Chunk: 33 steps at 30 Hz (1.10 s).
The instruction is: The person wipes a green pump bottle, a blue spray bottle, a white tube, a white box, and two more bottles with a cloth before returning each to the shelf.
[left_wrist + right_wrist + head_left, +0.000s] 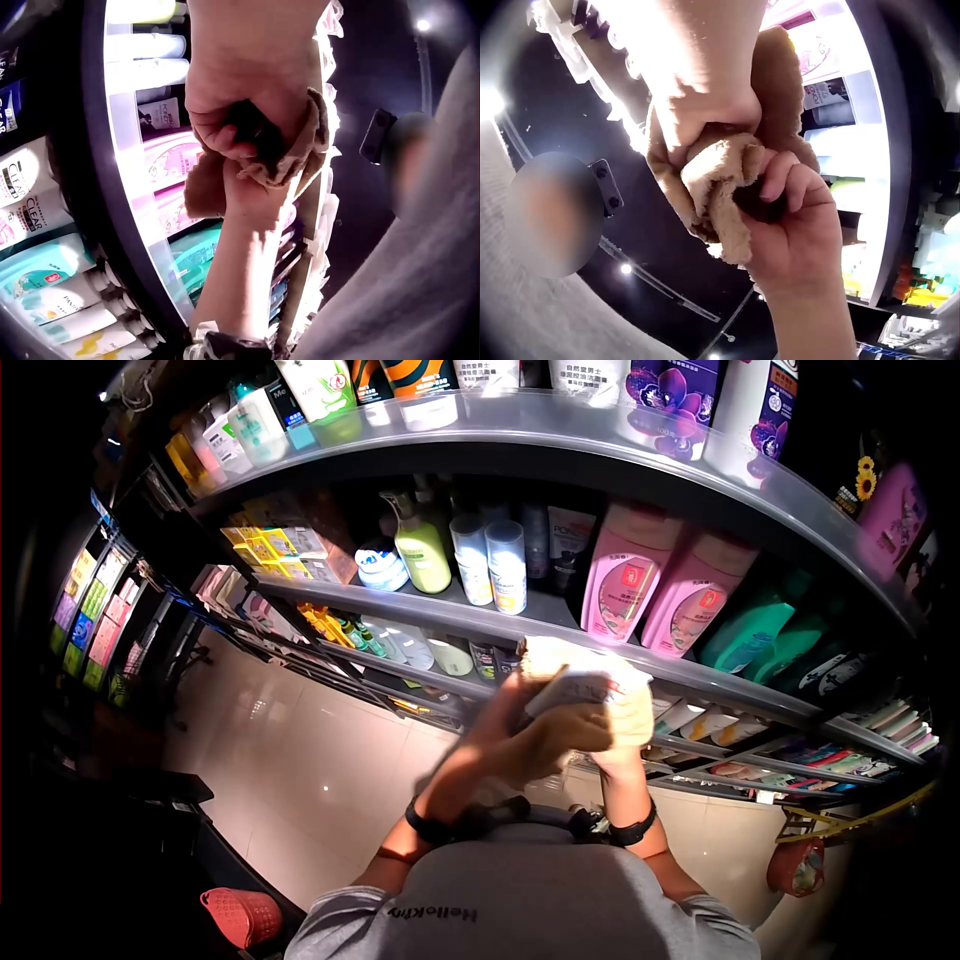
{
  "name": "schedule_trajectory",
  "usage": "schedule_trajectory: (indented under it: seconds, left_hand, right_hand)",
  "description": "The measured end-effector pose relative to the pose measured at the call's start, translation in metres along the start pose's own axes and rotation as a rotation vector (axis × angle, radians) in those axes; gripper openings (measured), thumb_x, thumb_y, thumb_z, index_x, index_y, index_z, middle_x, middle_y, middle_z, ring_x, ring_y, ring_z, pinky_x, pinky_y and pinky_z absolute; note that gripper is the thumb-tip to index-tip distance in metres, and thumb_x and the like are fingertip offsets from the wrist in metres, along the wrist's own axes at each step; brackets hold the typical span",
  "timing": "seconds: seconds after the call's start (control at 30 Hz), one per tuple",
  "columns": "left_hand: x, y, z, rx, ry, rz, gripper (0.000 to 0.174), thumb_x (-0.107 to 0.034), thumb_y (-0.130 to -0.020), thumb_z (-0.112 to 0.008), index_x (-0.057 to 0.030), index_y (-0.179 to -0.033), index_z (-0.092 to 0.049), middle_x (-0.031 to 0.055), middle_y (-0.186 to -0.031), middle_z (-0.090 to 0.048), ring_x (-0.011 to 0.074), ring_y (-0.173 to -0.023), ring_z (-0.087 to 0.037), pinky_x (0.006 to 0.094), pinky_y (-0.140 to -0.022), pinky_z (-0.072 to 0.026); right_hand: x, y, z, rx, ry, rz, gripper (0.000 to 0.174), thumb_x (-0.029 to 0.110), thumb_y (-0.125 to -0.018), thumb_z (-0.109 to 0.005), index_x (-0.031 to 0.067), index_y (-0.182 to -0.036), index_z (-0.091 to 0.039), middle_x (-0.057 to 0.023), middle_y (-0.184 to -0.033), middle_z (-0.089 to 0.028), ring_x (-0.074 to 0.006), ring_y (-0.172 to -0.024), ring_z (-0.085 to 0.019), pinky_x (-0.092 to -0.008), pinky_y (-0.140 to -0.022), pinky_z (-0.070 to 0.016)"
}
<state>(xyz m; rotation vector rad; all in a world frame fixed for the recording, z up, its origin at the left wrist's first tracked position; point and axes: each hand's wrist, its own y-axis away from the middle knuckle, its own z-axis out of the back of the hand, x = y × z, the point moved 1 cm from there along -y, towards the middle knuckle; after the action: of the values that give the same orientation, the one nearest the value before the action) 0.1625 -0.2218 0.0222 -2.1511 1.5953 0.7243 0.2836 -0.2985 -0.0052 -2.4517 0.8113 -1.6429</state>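
Observation:
Both hands are together in front of the shelves, around a tan plush cloth (570,725) and a white lettered container (590,688). My left hand (505,715) grips the container from the left, its fingers curled in the right wrist view around a dark, shadowed part. Cloth wraps the container, and much of it is hidden. My right hand (712,90) holds the cloth, bunched about its fingers in the right wrist view. In the head view the cloth covers most of that hand.
Pink bottles (630,575), green bottles (755,625), a green pump bottle (420,545) and blue-white cans (505,565) stand on the middle shelf just beyond the hands. A clear shelf lip (540,430) curves above. Red baskets (240,915) stand low at the sides.

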Motion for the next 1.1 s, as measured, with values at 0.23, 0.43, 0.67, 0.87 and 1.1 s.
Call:
schedule_trajectory:
  seconds: [0.23, 0.43, 0.67, 0.87, 1.1]
  left_hand:
    - [-0.002, -0.010, 0.013, -0.313, -0.715, -0.170, 0.035, -0.019, -0.072, -0.064, 0.0000, -0.100, -0.053, 0.0039, -0.093, -0.056, 0.0075, -0.083, -0.051, 0.0207, -0.072, -0.0416]
    - [0.009, -0.005, 0.013, -0.196, -0.686, -0.376, 0.037, -0.006, -0.068, -0.066, -0.0007, -0.102, -0.054, 0.0071, -0.097, -0.057, 0.0123, -0.087, -0.054, 0.0244, -0.074, -0.0432]
    - [0.007, -0.009, -0.002, -0.351, -0.793, -0.329, 0.033, -0.004, -0.070, -0.063, 0.0001, -0.101, -0.054, 0.0058, -0.093, -0.057, 0.0122, -0.085, -0.054, 0.0246, -0.069, -0.0446]
    - [0.000, -0.007, -0.033, -0.354, -0.815, -0.640, 0.027, -0.008, -0.079, -0.054, 0.0035, -0.103, -0.049, 0.0055, -0.090, -0.058, 0.0085, -0.081, -0.053, 0.0223, -0.070, -0.0435]
    - [-0.002, -0.005, 0.003, -0.283, -0.910, -0.385, 0.063, -0.005, -0.059, -0.067, 0.0014, -0.115, -0.038, 0.0113, -0.098, -0.055, 0.0154, -0.086, -0.055, 0.0287, -0.077, -0.0442]
  right_hand:
    - [0.027, -0.030, -0.006, -0.103, -0.274, 0.234, 0.040, 0.003, -0.070, -0.064, -0.0029, -0.105, -0.047, -0.0098, -0.099, -0.055, -0.0175, -0.089, -0.055, -0.0292, -0.081, -0.0437]
    - [0.025, -0.020, 0.018, -0.137, -0.050, 0.195, 0.036, -0.002, -0.078, -0.050, 0.0008, -0.113, -0.044, -0.0117, -0.110, -0.051, -0.0239, -0.100, -0.051, -0.0362, -0.087, -0.0410]
    - [0.009, -0.024, 0.003, -0.045, -0.515, 0.211, 0.041, 0.000, -0.075, -0.056, 0.0008, -0.113, -0.042, -0.0098, -0.108, -0.050, -0.0186, -0.100, -0.049, -0.0312, -0.087, -0.0394]
    - [0.009, -0.027, -0.011, 0.130, -0.114, 0.111, 0.042, 0.005, -0.071, -0.062, -0.0027, -0.109, -0.044, -0.0068, -0.099, -0.053, -0.0140, -0.088, -0.051, -0.0271, -0.078, -0.0431]
    - [0.027, -0.040, 0.006, -0.218, -0.176, 0.202, 0.029, 0.000, -0.074, -0.054, -0.0025, -0.103, -0.052, -0.0103, -0.099, -0.056, -0.0180, -0.091, -0.054, -0.0300, -0.081, -0.0435]
